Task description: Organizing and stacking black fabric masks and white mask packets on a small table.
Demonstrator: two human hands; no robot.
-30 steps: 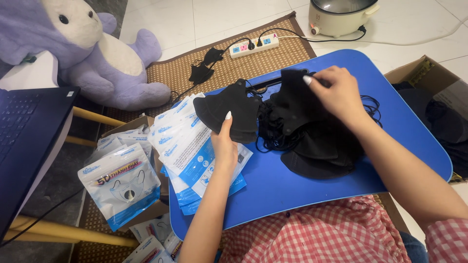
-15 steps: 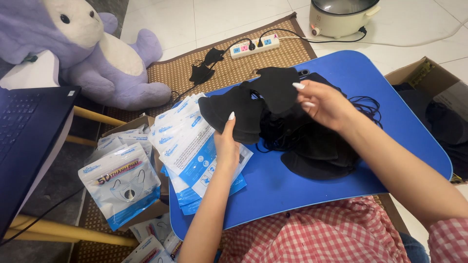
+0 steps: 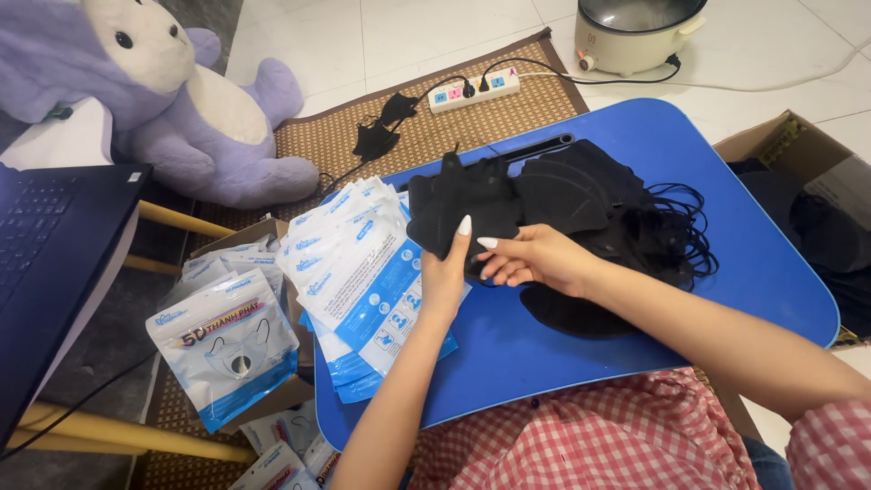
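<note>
My left hand grips a black face mask from below, thumb and fingers closed on its near edge, lifting it just above the blue desk. My right hand comes in from the right, fingers loosely curled, fingertips touching the same mask's lower edge right beside the left hand; whether it pinches the cloth or only rests on it I cannot tell. The mask sits at the left end of a heap of black masks, ear loops tangled, spread across the middle of the desk toward the far right. Left of my hands, a fanned stack of blue-and-white flat pouches overhangs the desk's left edge. Further left, off the desk, a single printed pouch with a mask picture lies on top of a cardboard box holding more pouches. On the woven mat at the far side: a white power strip with plugs in it and two loose black masks. Far right on the tiled floor, a white electric pot. Far left, a purple plush rabbit; near left, a dark laptop. Right of the desk, an open cardboard box with dark contents. Red-checked cloth on my lap, near edge.
</note>
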